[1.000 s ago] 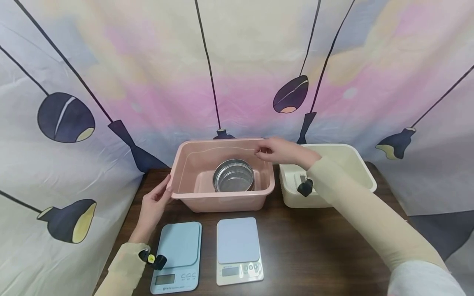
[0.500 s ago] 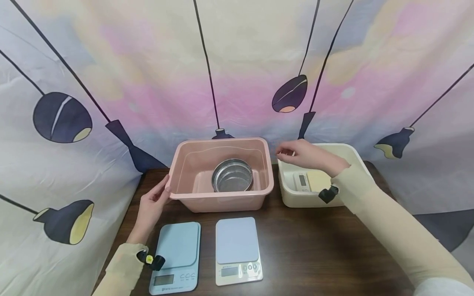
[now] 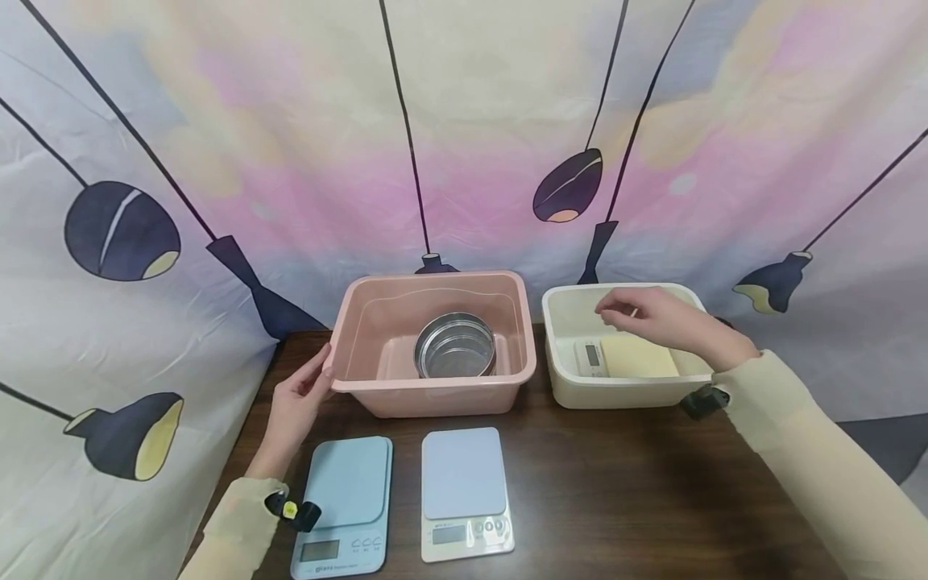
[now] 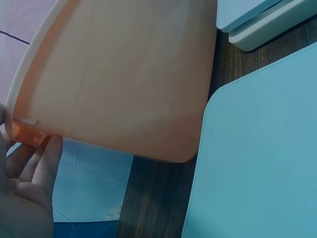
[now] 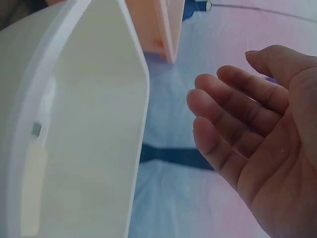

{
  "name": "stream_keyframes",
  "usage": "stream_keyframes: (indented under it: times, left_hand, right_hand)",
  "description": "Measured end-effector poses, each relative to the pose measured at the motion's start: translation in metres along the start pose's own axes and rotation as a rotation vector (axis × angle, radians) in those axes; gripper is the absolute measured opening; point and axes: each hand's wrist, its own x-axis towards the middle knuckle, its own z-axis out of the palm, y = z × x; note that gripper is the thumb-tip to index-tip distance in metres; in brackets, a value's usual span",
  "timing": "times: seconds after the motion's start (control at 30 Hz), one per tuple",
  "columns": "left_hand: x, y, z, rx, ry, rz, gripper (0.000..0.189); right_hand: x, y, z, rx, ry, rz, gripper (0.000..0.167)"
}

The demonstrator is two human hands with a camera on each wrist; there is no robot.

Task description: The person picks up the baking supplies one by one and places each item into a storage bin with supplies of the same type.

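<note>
At the left front corner of a pink plastic basin, my left hand grips the rim; in the left wrist view its fingers reach under the edge. Inside that basin sits a round metal sieve. My right hand hovers over a cream-white basin, holding nothing, its fingers relaxed and slightly bent. A small kitchen scale with a pale yellow platform lies in the white basin, partly behind the hand.
On the dark wooden table, a light blue kitchen scale and a white kitchen scale lie in front of the pink basin. A patterned cloth hangs behind both basins.
My right hand has moved right, from the pink basin's right rim to above the white basin, uncovering the yellow scale. My left hand has stayed on the pink rim.
</note>
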Motion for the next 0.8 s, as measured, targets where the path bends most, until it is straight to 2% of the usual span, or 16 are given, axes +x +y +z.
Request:
stream_keyframes:
  times: [0.17,0.57,0.8]
  left_hand:
    - [-0.001,-0.001,-0.002,0.009,0.013,0.009,0.051]
    - [-0.003,-0.002,0.001,0.024,0.004,0.004,0.052]
    - [-0.002,-0.001,0.001,0.028,0.005,0.005,0.052]
  right_hand:
    - [-0.016,0.010,-0.006,-0.007,0.035,0.004,0.020]
    - [-0.059,0.039,-0.012,-0.031,0.107,0.091,0.024]
    - [-0.085,0.067,-0.009,-0.032,0.159,0.148,0.026]
